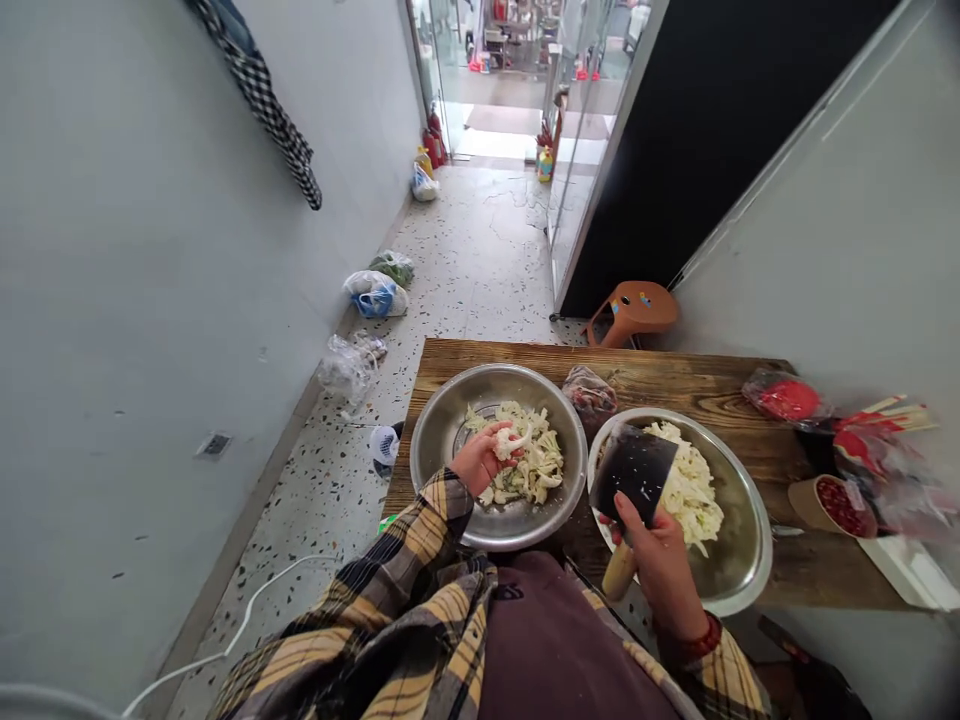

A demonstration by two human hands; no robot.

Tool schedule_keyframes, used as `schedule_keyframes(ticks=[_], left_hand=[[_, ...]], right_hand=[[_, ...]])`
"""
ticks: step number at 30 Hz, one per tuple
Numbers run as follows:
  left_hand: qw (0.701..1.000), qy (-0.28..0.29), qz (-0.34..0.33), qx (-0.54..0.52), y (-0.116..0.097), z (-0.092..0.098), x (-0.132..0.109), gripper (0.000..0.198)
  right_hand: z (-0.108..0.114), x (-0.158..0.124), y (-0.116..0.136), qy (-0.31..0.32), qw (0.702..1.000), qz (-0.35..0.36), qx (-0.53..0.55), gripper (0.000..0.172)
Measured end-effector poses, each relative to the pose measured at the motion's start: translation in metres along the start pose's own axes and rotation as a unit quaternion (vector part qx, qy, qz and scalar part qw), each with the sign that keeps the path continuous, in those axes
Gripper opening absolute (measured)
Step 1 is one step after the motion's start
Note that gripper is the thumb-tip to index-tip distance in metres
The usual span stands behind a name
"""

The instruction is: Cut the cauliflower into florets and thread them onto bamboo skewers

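Observation:
Over the left metal bowl (pixel 430 500), my left hand (pixel 480 458) has its fingers closed round a white cauliflower floret (pixel 512 441). Below it in that bowl lie many cut cauliflower pieces (pixel 546 462). My right hand (pixel 658 560) grips a cleaver (pixel 637 470) by its wooden handle, the dark broad blade pointing up and away from me. The blade is above the right metal bowl (pixel 739 565) and hides part of it. A heap of cauliflower (pixel 694 490) fills the far side of that bowl.
Both bowls stand on a wooden table (pixel 480 352). Behind them is a bagged dark red item (pixel 590 393). At right are a paper cup of red bits (pixel 844 505) and a red bagged item (pixel 791 398). An orange stool (pixel 637 308) stands beyond the table; plastic bags (pixel 377 295) line the left wall.

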State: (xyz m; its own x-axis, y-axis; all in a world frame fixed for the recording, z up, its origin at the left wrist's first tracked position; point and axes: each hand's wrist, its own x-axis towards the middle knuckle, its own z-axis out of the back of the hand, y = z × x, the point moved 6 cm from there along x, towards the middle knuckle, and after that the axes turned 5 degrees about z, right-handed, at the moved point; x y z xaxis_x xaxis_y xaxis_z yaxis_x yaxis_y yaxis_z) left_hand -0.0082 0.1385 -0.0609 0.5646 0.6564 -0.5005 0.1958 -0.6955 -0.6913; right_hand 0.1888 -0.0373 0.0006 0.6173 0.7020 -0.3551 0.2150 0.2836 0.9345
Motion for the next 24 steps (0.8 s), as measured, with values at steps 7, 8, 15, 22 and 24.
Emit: schedule_keyframes(ticks=[7,8,15,22,24], left_hand=[[0.994,0.007,-0.103,0.028,-0.022,-0.024,-0.046,0.053],[0.994,0.001,-0.106,0.031,-0.025,-0.027,-0.051,0.052],[0.999,-0.008,-0.048,-0.02,-0.033,-0.029,-0.069,0.042],[0.998,-0.003,-0.063,0.005,-0.037,-0.035,-0.071,0.04],[0.998,0.012,-0.053,0.032,-0.035,-0.041,-0.07,0.041]], right_hand=[[-0.028,-0.018,0.052,-0.01,0.982,0.169,-0.079,0.032],[-0.039,-0.017,0.05,0.048,0.985,0.148,-0.078,0.033],[-0.069,-0.017,0.048,0.166,0.967,0.14,-0.132,0.04],[-0.086,-0.011,0.086,0.239,0.93,0.252,-0.12,0.031],[-0.09,-0.005,0.095,0.25,0.928,0.253,-0.117,0.026]])
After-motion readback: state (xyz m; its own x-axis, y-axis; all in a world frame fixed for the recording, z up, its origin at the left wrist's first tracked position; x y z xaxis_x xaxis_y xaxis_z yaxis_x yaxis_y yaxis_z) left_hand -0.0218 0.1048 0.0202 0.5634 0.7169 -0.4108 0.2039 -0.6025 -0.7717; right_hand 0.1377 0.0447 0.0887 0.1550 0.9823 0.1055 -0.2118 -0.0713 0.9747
